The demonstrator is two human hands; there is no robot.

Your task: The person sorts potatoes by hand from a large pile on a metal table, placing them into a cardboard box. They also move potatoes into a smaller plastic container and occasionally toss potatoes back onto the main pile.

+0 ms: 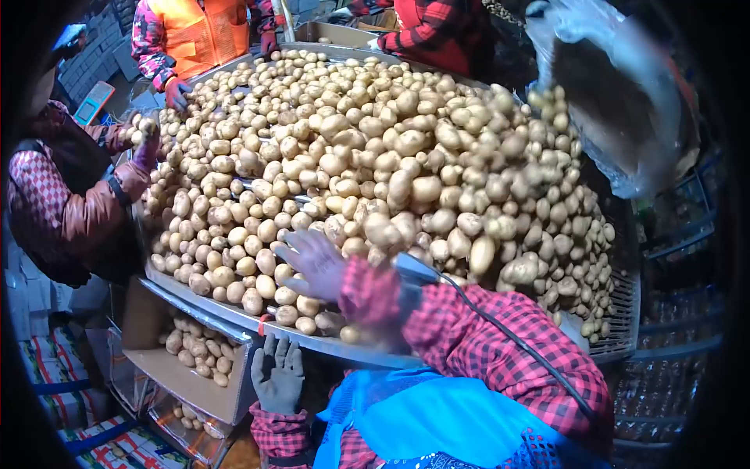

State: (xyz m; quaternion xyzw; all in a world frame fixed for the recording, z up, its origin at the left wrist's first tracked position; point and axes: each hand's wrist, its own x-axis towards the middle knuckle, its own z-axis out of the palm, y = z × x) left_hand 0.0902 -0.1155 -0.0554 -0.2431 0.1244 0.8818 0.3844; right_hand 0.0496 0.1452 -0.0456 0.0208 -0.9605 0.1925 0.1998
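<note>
A broad heap of potatoes (344,168) covers the metal-rimmed sorting table (207,297) in front of me. Over its near side reaches my right hand (316,266), in a pale glove, fingers spread among the potatoes and slightly blurred. My left hand (279,379), in a dark grey glove, is raised just outside the near rim. Its fingers are apart and hold nothing. Close to it on the left stands an open cardboard box (187,384) with potatoes inside.
At the upper right a large plastic-lined sack (625,102) tilts over the heap; nearby potatoes are blurred. A co-worker (70,187) stands at the left, another in an orange vest (205,35) at the back. Crates (672,320) line the right; printed cartons (58,359) lie lower left.
</note>
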